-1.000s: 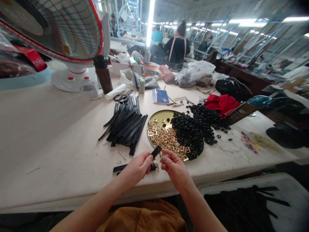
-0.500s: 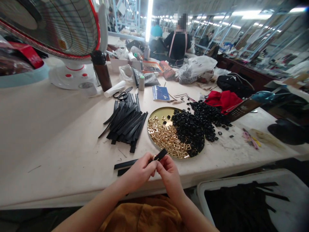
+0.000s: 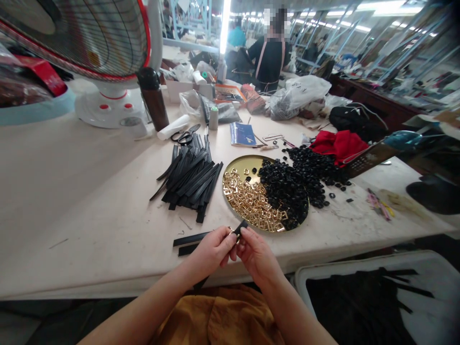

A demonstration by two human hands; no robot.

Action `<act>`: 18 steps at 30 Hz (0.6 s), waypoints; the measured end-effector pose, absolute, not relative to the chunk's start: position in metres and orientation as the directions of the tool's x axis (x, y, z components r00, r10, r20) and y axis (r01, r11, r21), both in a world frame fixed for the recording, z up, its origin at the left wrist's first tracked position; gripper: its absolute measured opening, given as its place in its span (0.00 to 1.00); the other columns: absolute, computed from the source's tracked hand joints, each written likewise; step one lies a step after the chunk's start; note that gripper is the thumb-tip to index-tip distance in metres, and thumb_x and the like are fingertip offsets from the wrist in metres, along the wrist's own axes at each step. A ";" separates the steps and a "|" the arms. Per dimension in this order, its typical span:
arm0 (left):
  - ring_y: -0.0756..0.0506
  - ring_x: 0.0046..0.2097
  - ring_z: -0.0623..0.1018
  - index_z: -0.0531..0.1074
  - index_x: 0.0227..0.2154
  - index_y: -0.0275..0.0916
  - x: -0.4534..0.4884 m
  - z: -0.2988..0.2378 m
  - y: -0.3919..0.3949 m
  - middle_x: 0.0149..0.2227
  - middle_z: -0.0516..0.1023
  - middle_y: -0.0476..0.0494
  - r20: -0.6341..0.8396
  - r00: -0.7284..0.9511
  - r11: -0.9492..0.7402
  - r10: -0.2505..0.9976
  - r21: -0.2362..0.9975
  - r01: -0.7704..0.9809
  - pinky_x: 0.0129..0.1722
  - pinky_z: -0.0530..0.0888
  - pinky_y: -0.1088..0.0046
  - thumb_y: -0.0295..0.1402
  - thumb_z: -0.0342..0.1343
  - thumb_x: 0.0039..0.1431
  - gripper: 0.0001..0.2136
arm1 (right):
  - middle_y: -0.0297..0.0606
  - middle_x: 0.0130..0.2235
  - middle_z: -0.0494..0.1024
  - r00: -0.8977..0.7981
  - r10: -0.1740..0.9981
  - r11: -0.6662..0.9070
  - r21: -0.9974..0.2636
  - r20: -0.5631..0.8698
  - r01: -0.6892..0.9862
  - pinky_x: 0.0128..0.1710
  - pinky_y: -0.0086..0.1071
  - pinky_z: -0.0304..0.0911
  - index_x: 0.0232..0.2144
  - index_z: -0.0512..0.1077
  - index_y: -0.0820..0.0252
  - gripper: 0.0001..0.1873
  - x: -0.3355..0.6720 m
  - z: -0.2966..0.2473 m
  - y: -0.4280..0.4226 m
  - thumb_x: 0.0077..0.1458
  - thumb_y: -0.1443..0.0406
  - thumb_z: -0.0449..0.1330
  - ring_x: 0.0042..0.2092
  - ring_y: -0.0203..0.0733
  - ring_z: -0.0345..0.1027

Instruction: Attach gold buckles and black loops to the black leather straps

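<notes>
Near the table edge, just short of the tray, left hand and right hand are pinched shut together on a strap, its free end angled up-right toward the tray, a buckle seemingly held between the fingertips.

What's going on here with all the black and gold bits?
A person's left hand and right hand pinch a short black strap with a small gold metal buckle over the pale table. Behind them a round gold tray holds gold buckles and black rings; a pile of black strips lies left.
</notes>
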State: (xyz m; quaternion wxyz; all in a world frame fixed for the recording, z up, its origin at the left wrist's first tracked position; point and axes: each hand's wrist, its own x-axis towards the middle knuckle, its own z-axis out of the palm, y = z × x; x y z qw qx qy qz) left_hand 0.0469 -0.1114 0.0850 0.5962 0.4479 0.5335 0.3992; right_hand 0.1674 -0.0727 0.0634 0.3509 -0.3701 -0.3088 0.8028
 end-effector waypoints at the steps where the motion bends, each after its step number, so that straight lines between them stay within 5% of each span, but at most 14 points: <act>1: 0.56 0.17 0.60 0.60 0.26 0.37 0.046 0.086 -0.112 0.20 0.66 0.54 -0.288 0.117 0.290 0.951 0.957 -0.003 0.16 0.58 0.81 0.42 0.42 0.58 0.14 | 0.27 0.18 0.61 -0.489 0.788 -0.563 -0.760 -0.375 -0.324 0.21 0.26 0.53 0.22 0.63 0.59 0.13 0.169 0.064 -0.073 0.45 0.57 0.60 0.20 0.31 0.55; 7: 0.56 0.17 0.60 0.60 0.26 0.37 0.046 0.084 -0.113 0.20 0.66 0.53 -0.314 0.112 0.305 0.943 0.948 0.095 0.15 0.57 0.81 0.42 0.41 0.59 0.14 | 0.28 0.23 0.66 -0.411 0.876 -0.314 -0.945 -0.252 -0.090 0.27 0.26 0.56 0.27 0.67 0.60 0.11 0.180 0.067 -0.072 0.45 0.59 0.61 0.24 0.31 0.57; 13: 0.55 0.19 0.64 0.61 0.29 0.37 0.049 0.078 -0.116 0.24 0.69 0.53 -0.276 0.075 0.260 0.958 0.950 0.173 0.18 0.61 0.80 0.38 0.43 0.58 0.09 | 0.31 0.23 0.68 -0.292 0.956 0.073 -0.963 -0.007 0.260 0.26 0.28 0.55 0.25 0.67 0.60 0.05 0.182 0.062 -0.071 0.47 0.63 0.58 0.25 0.34 0.59; 18: 0.55 0.19 0.63 0.60 0.28 0.37 0.043 0.086 -0.115 0.23 0.69 0.52 -0.331 0.157 0.306 0.931 0.938 0.161 0.17 0.60 0.80 0.42 0.46 0.56 0.12 | 0.29 0.22 0.66 -0.416 0.908 0.036 -0.975 -0.060 0.218 0.25 0.26 0.55 0.24 0.63 0.60 0.06 0.185 0.067 -0.070 0.47 0.64 0.56 0.25 0.33 0.58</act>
